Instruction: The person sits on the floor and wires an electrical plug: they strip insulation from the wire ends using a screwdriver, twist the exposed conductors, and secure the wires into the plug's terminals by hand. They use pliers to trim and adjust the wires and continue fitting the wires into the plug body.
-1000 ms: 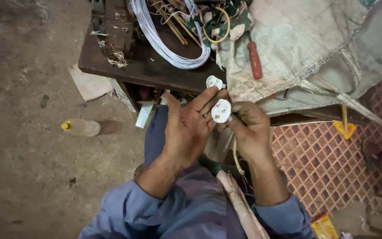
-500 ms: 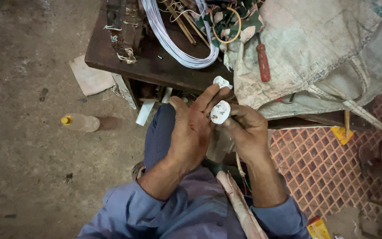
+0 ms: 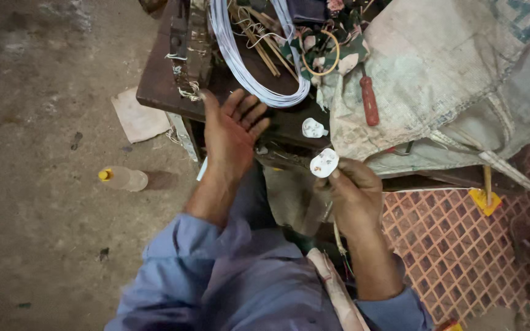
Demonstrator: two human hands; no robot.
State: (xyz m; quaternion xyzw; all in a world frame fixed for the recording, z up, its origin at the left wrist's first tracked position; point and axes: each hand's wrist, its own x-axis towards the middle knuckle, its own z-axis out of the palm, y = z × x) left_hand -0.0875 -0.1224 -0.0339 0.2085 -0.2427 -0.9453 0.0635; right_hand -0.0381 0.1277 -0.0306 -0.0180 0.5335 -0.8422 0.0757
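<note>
the left hand (image 3: pixel 231 132) has let go and moved away toward the coil of white wire (image 3: pixel 246 67) on the table (image 3: pixel 154 92), fingers spread and empty. the right hand (image 3: pixel 354 196) alone grips the white plug part (image 3: pixel 324 163), near the table's edge; a second plug piece (image 3: pixel 313 128) lies on the table just beyond.

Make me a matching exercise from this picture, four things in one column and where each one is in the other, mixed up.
Things:
1. white plug part
2. red-handled screwdriver
3. plastic bottle
4. white wire coil

Places:
A. on the ground
B. on the dark table
C. on the sack
D. in the right hand

Pairs: 1-D, 2-C, 3-A, 4-B
</note>
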